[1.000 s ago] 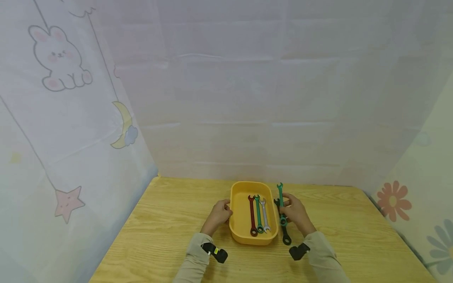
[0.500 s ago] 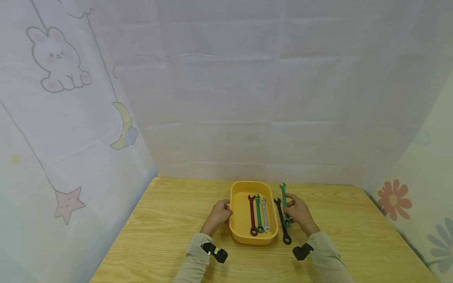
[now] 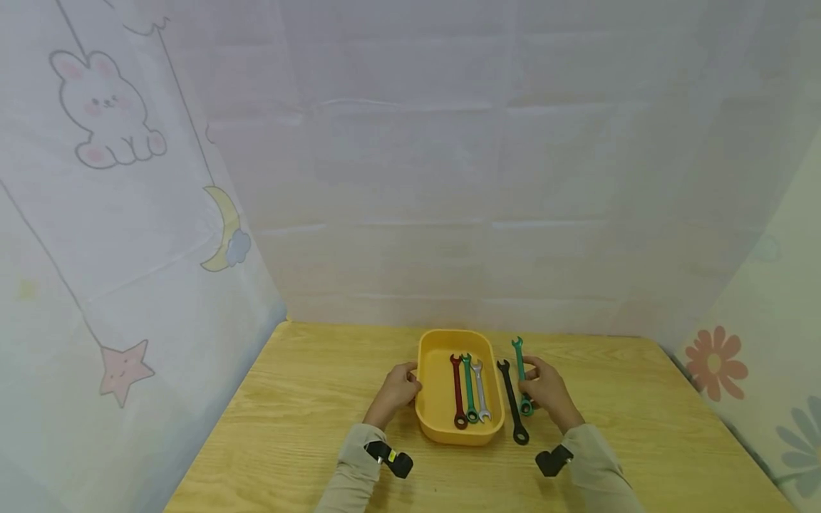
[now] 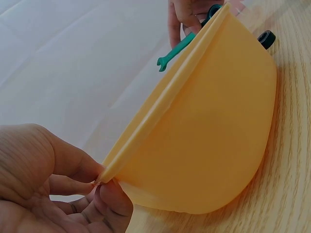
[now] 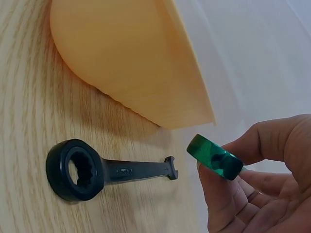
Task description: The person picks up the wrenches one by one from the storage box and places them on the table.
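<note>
My left hand (image 3: 396, 388) pinches the left rim of a yellow plastic tub (image 3: 428, 420); the left wrist view shows thumb and fingers on that rim. Inside the tub lie a red wrench (image 3: 458, 392), a green wrench (image 3: 470, 388) and a silver wrench (image 3: 479, 390), side by side. To the tub's right, my right hand (image 3: 546, 390) pinches a second green wrench (image 3: 519, 356), its open end pointing away from me. Between that hand and the tub a black wrench (image 5: 131, 171) lies on the table. The right wrist view shows the held wrench's ring end near the camera, above the table.
The wood-grained table (image 3: 288, 413) reaches back to a pale hanging sheet (image 3: 410, 178). A printed sheet (image 3: 128, 285) stands along the left side, and another with flowers (image 3: 715, 363) on the right.
My right hand has moved right with the green wrench, away from the tub and from over the black wrench, which now shows fully. My left hand has stayed on the rim.
</note>
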A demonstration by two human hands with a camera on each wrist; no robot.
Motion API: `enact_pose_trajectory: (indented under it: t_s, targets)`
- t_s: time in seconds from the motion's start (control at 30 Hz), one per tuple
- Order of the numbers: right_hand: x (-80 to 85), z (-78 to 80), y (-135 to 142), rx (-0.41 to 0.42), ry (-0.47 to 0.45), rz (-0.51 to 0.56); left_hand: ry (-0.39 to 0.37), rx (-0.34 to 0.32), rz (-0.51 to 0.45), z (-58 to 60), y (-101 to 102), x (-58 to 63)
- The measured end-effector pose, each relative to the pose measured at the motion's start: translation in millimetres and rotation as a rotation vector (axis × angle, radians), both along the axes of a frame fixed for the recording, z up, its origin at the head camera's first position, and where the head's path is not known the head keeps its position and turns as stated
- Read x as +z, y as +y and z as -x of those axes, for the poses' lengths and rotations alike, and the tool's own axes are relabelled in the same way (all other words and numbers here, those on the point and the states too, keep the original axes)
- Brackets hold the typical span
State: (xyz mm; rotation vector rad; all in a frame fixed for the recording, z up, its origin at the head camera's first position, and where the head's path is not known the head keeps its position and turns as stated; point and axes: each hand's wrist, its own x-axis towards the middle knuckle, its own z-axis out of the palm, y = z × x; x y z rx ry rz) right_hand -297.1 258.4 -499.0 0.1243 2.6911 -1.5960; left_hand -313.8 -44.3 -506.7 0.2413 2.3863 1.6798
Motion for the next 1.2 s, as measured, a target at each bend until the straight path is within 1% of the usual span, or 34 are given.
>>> enact_pose_trajectory:
  t_s: [0.27,0.5,0.7,1.1,1.2]
  targets:
    - [-3.2,-0.4,3.3,-0.003,0.001,-0.036,-0.004,-0.001,0.0,-0.4,-0.3,-0.5]
    - [-7.3,-2.0,5.0,-0.005,-0.016,-0.024,0.002,0.0,0.005,-1.4,0.4,2.5]
    - [-12.0,-3.9,6.0,0.001,-0.029,0.0,-0.012,0.002,-0.002,-2.1,0.9,4.1]
    - [-21.3,-2.7,9.8,-0.007,-0.051,-0.024,-0.002,0.005,0.008,-1.9,1.2,3.7]
    - [-24.7,-2.2,11.0,-0.006,-0.06,-0.03,0.0,0.009,0.024,-2.1,1.6,4.4]
